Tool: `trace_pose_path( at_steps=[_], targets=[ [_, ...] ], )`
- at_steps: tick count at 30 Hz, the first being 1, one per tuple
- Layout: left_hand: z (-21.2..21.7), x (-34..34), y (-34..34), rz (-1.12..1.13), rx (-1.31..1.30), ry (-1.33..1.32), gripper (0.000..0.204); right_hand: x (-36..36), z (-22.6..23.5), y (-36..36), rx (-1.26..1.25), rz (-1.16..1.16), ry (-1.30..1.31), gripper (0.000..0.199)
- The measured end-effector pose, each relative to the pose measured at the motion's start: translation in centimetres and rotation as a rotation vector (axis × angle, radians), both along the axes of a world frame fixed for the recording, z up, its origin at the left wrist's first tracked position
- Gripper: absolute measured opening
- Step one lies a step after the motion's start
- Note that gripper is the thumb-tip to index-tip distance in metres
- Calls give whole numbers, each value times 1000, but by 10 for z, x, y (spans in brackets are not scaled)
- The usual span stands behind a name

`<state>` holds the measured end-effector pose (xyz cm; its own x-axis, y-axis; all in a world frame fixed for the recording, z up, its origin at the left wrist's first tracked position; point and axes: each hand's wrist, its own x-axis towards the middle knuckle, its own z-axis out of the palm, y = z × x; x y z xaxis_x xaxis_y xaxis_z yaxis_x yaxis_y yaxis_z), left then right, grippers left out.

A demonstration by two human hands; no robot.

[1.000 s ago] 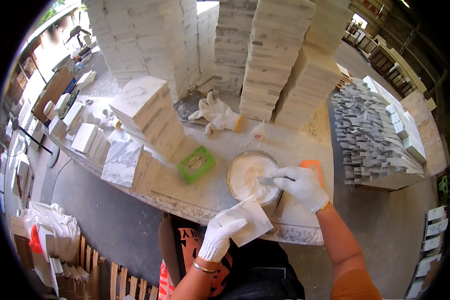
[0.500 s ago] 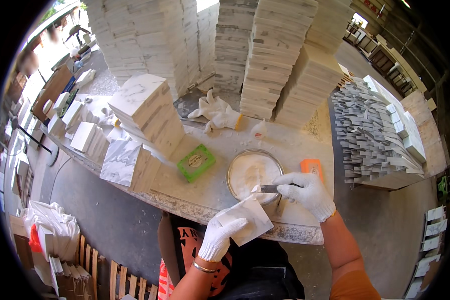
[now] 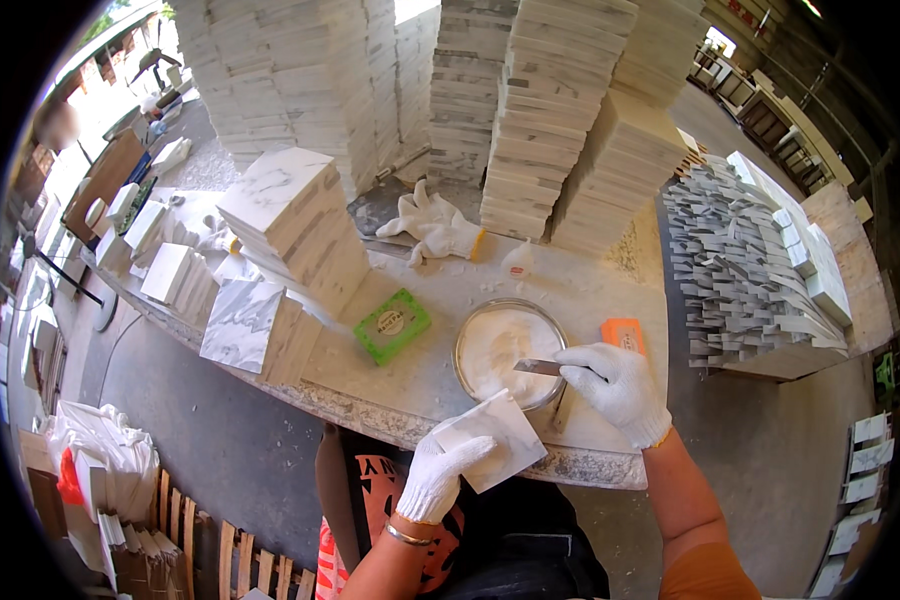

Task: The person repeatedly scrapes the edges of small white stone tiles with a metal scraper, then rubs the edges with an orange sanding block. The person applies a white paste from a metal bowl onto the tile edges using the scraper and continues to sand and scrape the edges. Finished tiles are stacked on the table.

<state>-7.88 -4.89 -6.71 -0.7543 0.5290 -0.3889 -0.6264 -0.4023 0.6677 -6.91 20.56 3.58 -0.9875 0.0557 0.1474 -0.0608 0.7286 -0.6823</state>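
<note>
My left hand [image 3: 444,470], in a white knit glove, grips a square white marble tile [image 3: 498,440] by its left side, tilted at the table's front edge. My gloved right hand [image 3: 613,388] is closed on a flat metal putty knife [image 3: 538,368]. The blade reaches over a round metal bowl [image 3: 458,362] of white powder or paste, a little above the tile and apart from it. An orange block [image 3: 624,336] lies just beyond the right hand. A green block [image 3: 392,326] lies left of the bowl.
Tall stacks of marble tiles [image 3: 550,110] line the table's back. A shorter tile stack [image 3: 295,225] stands at left. A loose white glove [image 3: 432,226] and a small white bottle [image 3: 517,262] lie behind the bowl. Grey strips [image 3: 730,270] are piled on a stand at right.
My right hand has drawn the putty knife slightly up and away from the tile's top corner. The white dab at the blade's tip no longer shows. My left hand and the tile stay put.
</note>
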Motion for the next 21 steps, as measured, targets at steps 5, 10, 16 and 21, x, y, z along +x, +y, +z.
trace_pose_path(
  at_steps=[5,10,16,21],
  targets=[
    [4,0,1,11,15,-2,40,7,-2,-2,-305,-33,-121,19],
    [3,-1,1,4,25,16,38,6,-1,-7,-551,-111,-338,23],
    [6,-1,1,4,28,7,48,10,-1,-3,-540,-133,-362,22],
    [6,0,-1,0,2,-6,47,1,8,2,-454,-179,-339,21]
  ],
)
